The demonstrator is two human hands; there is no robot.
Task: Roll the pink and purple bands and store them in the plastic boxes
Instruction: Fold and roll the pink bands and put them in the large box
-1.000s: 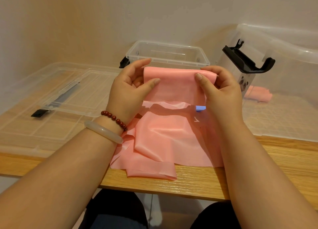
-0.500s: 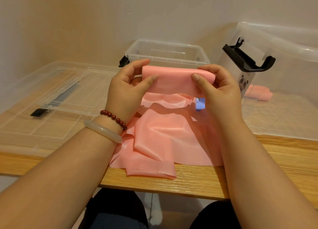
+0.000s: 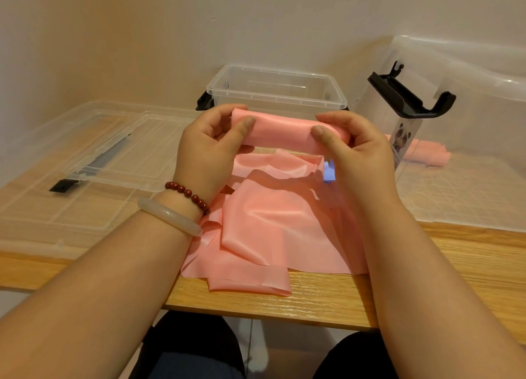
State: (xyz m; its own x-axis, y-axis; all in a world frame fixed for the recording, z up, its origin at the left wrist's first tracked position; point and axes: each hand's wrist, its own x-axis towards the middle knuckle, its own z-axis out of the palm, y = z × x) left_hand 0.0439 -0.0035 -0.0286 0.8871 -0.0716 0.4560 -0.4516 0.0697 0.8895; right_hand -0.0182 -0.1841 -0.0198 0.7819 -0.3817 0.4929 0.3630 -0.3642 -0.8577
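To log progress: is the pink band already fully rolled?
No; much of the pink band lies loose and unrolled on the table.

a light wooden table with visible grain (image 3: 427,279) stood against a plain pale wall (image 3: 256,17). on its left part lay a large flat clear plastic lid (image 3: 37,207), and a smaller clear lid (image 3: 128,156) rested on top of it, with a black clip (image 3: 62,185) at its near end. a dark red bead bracelet (image 3: 187,193) and a pale smooth bangle (image 3: 168,217) sat just beside each other. dark trousers (image 3: 193,350) showed below the table's near edge.
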